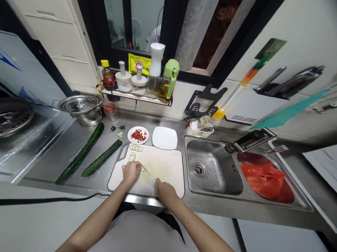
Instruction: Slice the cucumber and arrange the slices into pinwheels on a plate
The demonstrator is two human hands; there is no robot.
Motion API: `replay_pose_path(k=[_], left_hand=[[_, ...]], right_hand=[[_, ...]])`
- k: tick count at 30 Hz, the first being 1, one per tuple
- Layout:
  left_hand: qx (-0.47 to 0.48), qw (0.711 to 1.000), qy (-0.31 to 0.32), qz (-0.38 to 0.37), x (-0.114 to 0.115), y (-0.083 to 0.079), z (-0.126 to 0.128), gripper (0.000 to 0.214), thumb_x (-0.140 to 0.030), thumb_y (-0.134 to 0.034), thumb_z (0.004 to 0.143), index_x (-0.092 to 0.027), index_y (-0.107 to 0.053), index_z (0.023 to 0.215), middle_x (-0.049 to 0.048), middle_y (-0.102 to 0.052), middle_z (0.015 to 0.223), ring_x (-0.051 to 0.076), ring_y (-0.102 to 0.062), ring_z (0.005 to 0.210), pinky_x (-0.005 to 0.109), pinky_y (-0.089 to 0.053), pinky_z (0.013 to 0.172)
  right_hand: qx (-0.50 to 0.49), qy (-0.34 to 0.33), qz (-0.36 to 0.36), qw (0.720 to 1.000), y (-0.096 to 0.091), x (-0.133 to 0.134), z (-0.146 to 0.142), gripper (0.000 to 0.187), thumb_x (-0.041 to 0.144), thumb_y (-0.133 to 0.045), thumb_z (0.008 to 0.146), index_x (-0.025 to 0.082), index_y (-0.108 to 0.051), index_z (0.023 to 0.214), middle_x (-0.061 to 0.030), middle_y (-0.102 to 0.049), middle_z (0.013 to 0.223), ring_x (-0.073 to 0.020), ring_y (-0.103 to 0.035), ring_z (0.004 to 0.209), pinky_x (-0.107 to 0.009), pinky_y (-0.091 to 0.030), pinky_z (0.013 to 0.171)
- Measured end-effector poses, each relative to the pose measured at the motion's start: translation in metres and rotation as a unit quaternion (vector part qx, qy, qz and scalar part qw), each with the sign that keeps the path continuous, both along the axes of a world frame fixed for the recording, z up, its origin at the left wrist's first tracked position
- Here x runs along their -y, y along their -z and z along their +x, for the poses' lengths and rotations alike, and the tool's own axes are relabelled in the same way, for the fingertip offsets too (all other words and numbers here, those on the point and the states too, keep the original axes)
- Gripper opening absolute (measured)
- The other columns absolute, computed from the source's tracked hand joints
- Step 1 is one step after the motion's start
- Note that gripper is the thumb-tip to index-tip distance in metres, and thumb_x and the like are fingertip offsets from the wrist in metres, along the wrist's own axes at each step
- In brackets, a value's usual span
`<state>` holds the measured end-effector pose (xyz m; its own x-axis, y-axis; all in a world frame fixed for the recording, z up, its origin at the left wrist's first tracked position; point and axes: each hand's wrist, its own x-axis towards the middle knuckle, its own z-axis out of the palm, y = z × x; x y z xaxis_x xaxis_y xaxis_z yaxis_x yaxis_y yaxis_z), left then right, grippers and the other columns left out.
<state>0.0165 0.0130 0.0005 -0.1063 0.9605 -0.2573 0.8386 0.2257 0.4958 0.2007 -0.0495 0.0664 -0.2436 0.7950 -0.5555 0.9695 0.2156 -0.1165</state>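
Note:
On the white cutting board (171, 168), my left hand (131, 172) is closed, its fingertips pinched at the edge of a thin cucumber slice (143, 168). Closed round a slim, pale, straight tool (150, 176) is my right hand (166, 193), at the board's front right. The tool's tip reaches the slice; whether it is a knife is too small to tell. Further cucumber slices (136, 148) lie in a row and a small pile at the board's upper left. Behind the board are a white plate of chopped red pieces (130, 139) and a bare white square plate (164, 137).
Two cucumbers (103, 157) lie left of the board, near dark green scraps (122, 127). A lidded steel pot (85, 115) stands behind them. To the right is the steel sink (224, 184), with a red bag (263, 181) in its second basin. Seasoning bottles (124, 81) stand on a wall rack.

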Motion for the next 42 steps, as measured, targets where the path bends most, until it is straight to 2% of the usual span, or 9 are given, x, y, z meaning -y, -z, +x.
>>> replay_pose_path(k=[11,21,25,28,31,35,38,42], left_hand=[[-0.003,1.0,0.005,0.01,0.001,0.0,0.0,0.019,-0.027,-0.051,0.083,-0.026,-0.071,0.086,0.004,-0.07,0.096,0.023,-0.057,0.098,0.038,-0.03,0.083],[-0.017,0.999,0.013,0.025,0.003,0.003,0.0,0.023,-0.027,-0.048,0.084,-0.027,-0.071,0.088,0.0048,-0.069,0.098,0.024,-0.057,0.098,0.037,-0.031,0.083],[-0.023,0.999,0.01,0.022,0.006,0.002,0.003,0.025,-0.027,-0.046,0.087,-0.027,-0.07,0.092,0.0053,-0.068,0.101,0.024,-0.056,0.098,0.038,-0.03,0.083],[-0.028,0.999,0.011,0.033,0.009,0.0,0.006,0.027,-0.027,-0.043,0.089,-0.026,-0.068,0.099,0.006,-0.067,0.104,0.024,-0.055,0.1,0.038,-0.03,0.084],[-0.04,0.997,0.019,0.056,0.012,-0.002,0.009,0.028,-0.03,-0.042,0.09,-0.026,-0.067,0.104,0.0074,-0.066,0.106,0.024,-0.054,0.102,0.038,-0.029,0.085],[-0.051,0.997,0.031,0.051,0.013,-0.004,0.011,0.026,-0.032,-0.046,0.089,-0.027,-0.067,0.104,0.0073,-0.065,0.106,0.024,-0.052,0.105,0.037,-0.028,0.085],[-0.046,0.998,0.028,0.045,0.012,-0.006,0.01,0.023,-0.029,-0.048,0.088,-0.028,-0.067,0.101,0.006,-0.064,0.107,0.023,-0.052,0.106,0.037,-0.028,0.085],[-0.027,0.998,0.021,0.053,0.01,-0.009,0.01,0.017,-0.024,-0.05,0.086,-0.025,-0.066,0.092,0.004,-0.066,0.101,0.021,-0.054,0.103,0.035,-0.028,0.085]], right_hand=[[0.017,-0.042,0.015,0.999,-0.014,-0.01,0.004,0.03,0.004,-0.038,0.086,0.015,-0.05,0.111,-0.0145,-0.068,0.094,-0.0242,-0.066,0.092,-0.032,-0.048,0.073],[0.035,-0.099,0.035,0.994,-0.017,-0.029,0.019,0.033,0.005,-0.036,0.087,0.017,-0.052,0.113,-0.0136,-0.069,0.096,-0.0228,-0.066,0.093,-0.03,-0.047,0.073],[0.022,-0.101,0.05,0.993,-0.012,-0.029,0.032,0.032,0.005,-0.036,0.087,0.017,-0.052,0.112,-0.0137,-0.069,0.093,-0.0226,-0.066,0.091,-0.03,-0.043,0.074],[-0.008,-0.062,0.064,0.996,-0.002,-0.022,0.041,0.023,0.016,-0.036,0.092,0.017,-0.052,0.109,-0.013,-0.069,0.091,-0.0227,-0.065,0.087,-0.029,-0.04,0.071],[-0.036,0.05,0.07,0.996,0.01,-0.015,0.047,0.023,0.027,-0.033,0.096,0.017,-0.049,0.109,-0.0109,-0.068,0.09,-0.0208,-0.064,0.084,-0.026,-0.034,0.065],[-0.049,0.162,0.081,0.982,0.02,-0.014,0.047,0.021,0.025,-0.032,0.095,0.016,-0.048,0.106,-0.0099,-0.069,0.091,-0.0184,-0.064,0.083,-0.025,-0.03,0.062],[-0.036,0.189,0.088,0.977,0.022,-0.016,0.043,0.019,0.023,-0.033,0.095,0.017,-0.049,0.103,-0.0104,-0.068,0.093,-0.0182,-0.063,0.084,-0.026,-0.03,0.063],[-0.01,0.191,0.094,0.977,0.018,-0.019,0.039,0.019,0.022,-0.032,0.094,0.017,-0.049,0.103,-0.011,-0.068,0.095,-0.0194,-0.063,0.086,-0.027,-0.032,0.063]])
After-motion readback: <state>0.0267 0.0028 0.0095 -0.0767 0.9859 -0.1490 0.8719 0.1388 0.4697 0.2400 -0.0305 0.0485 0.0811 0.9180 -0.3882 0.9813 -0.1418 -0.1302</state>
